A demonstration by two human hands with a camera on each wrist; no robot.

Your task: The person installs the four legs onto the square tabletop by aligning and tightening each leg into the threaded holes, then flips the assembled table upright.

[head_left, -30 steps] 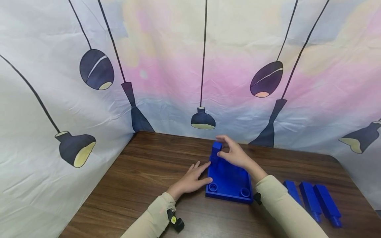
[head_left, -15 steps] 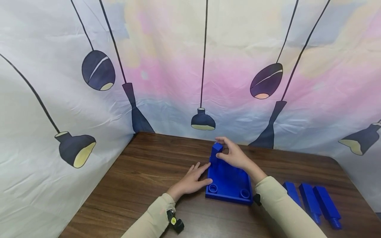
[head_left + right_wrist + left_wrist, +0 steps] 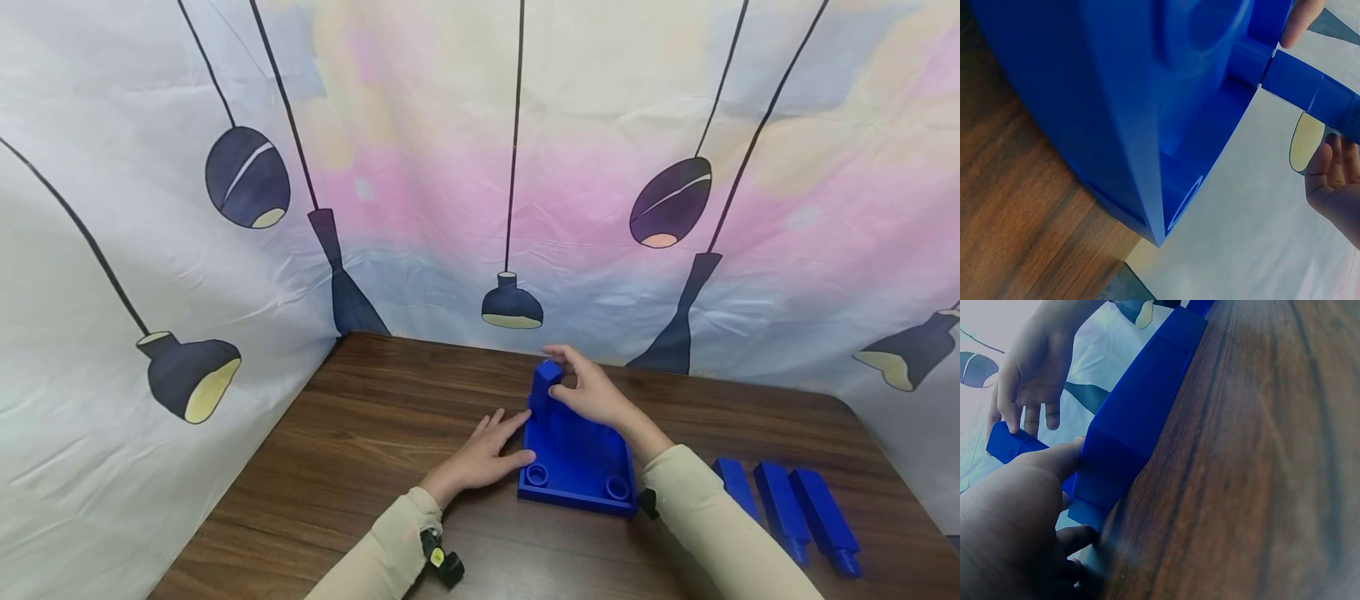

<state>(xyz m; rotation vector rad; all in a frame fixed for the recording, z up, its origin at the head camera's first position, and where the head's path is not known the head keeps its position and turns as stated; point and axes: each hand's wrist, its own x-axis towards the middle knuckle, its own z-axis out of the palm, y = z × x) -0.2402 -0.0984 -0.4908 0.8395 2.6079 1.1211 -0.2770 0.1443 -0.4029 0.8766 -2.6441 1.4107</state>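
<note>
A square blue tabletop point(image 3: 581, 458) lies underside up on the wooden table, with round sockets showing at its near corners. At its far left corner stands a blue table leg point(image 3: 546, 392), upright. My right hand point(image 3: 596, 392) holds that leg near its top, thumb on the near side and fingers behind. In the right wrist view the leg point(image 3: 1310, 87) meets the corner socket with a thin gap line at the joint. My left hand point(image 3: 483, 454) rests along the tabletop's left edge, fingers spread and fairly straight, thumb touching the rim.
To the right, three more blue legs point(image 3: 783, 508) lie side by side on the wooden table point(image 3: 360, 467), threaded ends visible on two. My right sleeve point(image 3: 720, 517) partly covers the nearest one. A printed cloth point(image 3: 435, 167) hangs behind the table.
The upright leg has turned slightly in my right hand, so a corner of its top now faces forward. My left hand and the tabletop stay put.
</note>
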